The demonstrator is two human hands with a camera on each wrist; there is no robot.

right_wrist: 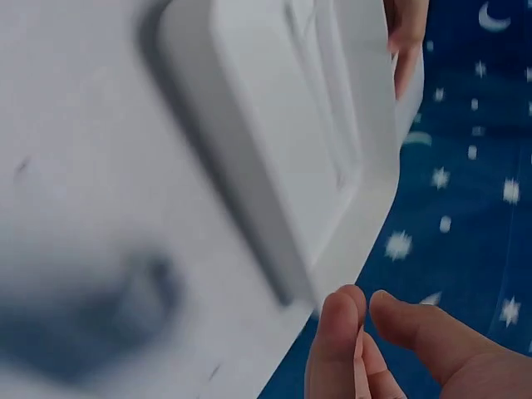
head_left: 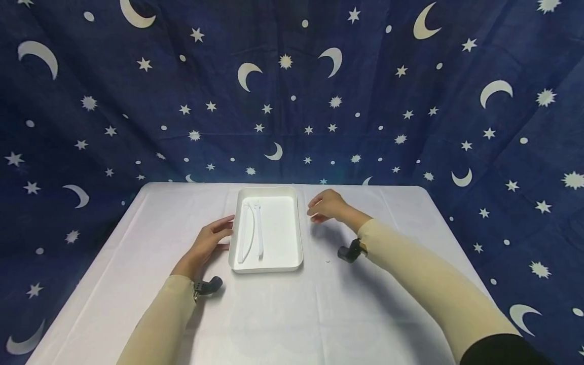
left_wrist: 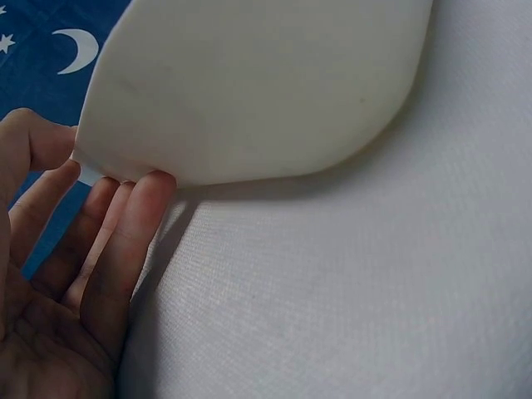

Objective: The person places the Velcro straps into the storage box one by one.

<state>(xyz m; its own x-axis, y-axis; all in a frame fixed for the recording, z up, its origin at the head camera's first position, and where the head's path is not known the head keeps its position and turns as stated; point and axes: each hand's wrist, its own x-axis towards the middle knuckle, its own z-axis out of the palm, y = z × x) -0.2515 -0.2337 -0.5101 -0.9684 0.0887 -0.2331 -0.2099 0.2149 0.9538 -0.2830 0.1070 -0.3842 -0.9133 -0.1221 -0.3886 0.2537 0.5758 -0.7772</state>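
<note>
A shallow white rectangular tray [head_left: 283,228] lies on the table, with a few slim white pieces inside along its left half, one of them a curved strip [head_left: 249,238]. My left hand [head_left: 211,237] is at the tray's left side. In the left wrist view, the thumb sits at the rim and the fingertips [left_wrist: 154,187] lie against the wall's lower edge, pinching the tray. Just off the tray's right side, my right hand [head_left: 329,206] hovers over the cloth. Its fingers are loosely bent, thumb and fingertips slightly apart, nothing visible between them.
White cloth [head_left: 274,314] covers the table. Behind it hangs a dark blue curtain [head_left: 292,101] with moons and stars. A tiny speck [head_left: 327,261] lies right of the tray. Black wrist cameras hang below both forearms, the right one [head_left: 350,251] above the cloth.
</note>
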